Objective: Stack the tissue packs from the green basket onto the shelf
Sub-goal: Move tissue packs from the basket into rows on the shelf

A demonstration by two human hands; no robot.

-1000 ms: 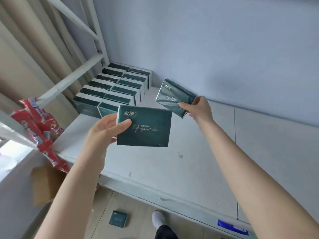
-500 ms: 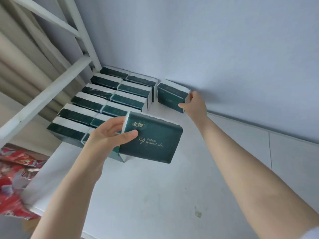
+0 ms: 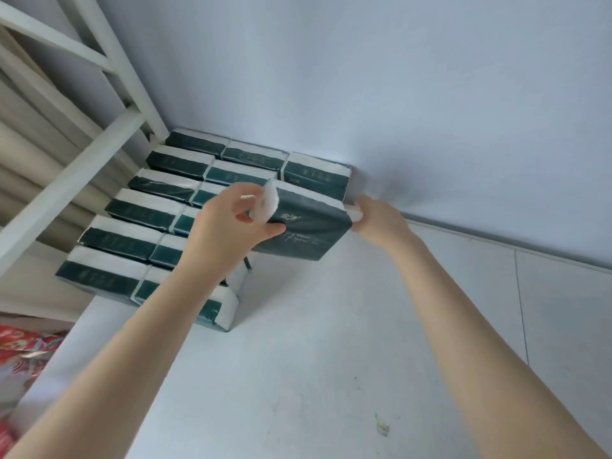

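Observation:
A dark green tissue pack (image 3: 304, 226) is held tilted above the white shelf (image 3: 331, 359). My left hand (image 3: 228, 233) grips its left end, thumb on the front face. My right hand (image 3: 381, 220) holds its right end near the wall. Just behind it, another pack (image 3: 316, 175) stands against the wall at the head of a third row. Two rows of several standing packs (image 3: 159, 213) fill the shelf's left back corner. The green basket is out of view.
A white metal shelf frame (image 3: 66, 180) runs diagonally at the left, with beige curtains behind it. The pale blue wall (image 3: 397, 94) closes the back. Red patterned packaging (image 3: 23, 346) lies below the shelf's left edge. A small stain (image 3: 381, 425) marks the shelf.
My right hand let go of the pack it set against the wall and moved onto the right end of the left hand's pack. That pack moved up and back toward the wall.

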